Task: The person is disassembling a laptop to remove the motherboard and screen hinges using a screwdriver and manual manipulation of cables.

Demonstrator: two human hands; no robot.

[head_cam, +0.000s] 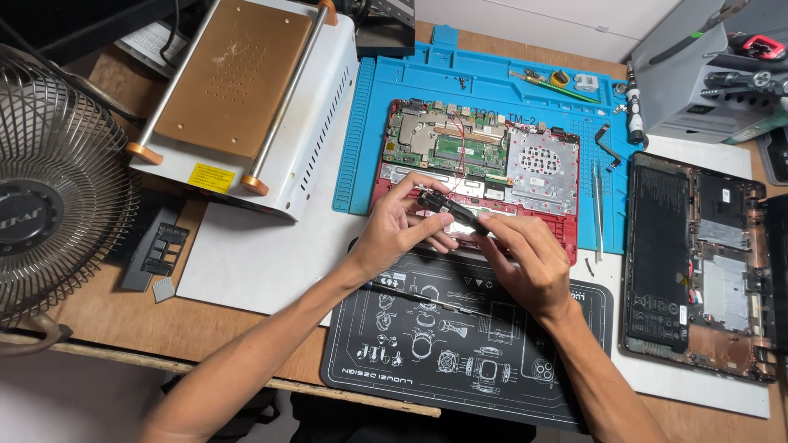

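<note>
Your wooden tabletop (107, 303) is crowded with repair gear. Your left hand (394, 234) and right hand (529, 262) each pinch one end of a small black laptop part (450, 210), perhaps a speaker module, held just above the opened red laptop (480, 160). It looks light, stiff and breakable, with thin wires attached; hold it by its plastic edges. Under your wrists lies a black work mat (468, 344); beyond sits a blue silicone mat (484, 82), with a fan (49, 205) at your left.

Wooden desk (98, 312) under repair mats (492, 90)
</note>
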